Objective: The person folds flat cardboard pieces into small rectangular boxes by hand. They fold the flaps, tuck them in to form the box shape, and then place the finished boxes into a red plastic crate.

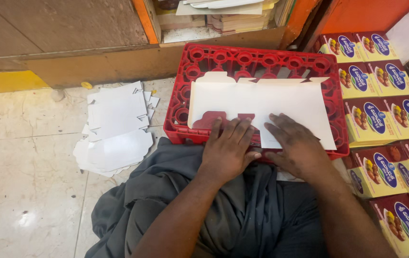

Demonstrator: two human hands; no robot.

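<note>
Pressing a flat white carton blank (261,102) down onto an upturned red plastic crate (199,62), unprinted side up, with both hands. My left hand (227,150) lies palm-down on the near left edge of the blank, fingers spread narrow, tips just beside a dark red printed flap (212,118) that shows where the edge is turned over. My right hand (296,148) lies flat beside it on the near right part, fingers loosely fanned; neither hand grips anything, both only bear down. Judgement: the step in hand is creasing along the near edge. To do it well, I should keep the blank square to the crate rim, hold one palm as anchor, and run the other along the score line so the fold stays straight; the crate's open sockets give uneven support, so pressure should sit over the ribs. The blank stretches away from my hands across the crate, its tabs at the far edge. More white blanks (116,126) lie heaped on the tile floor (22,167) to my left, well apart. Finished yellow boxes (381,119) are stacked to my right.
</note>
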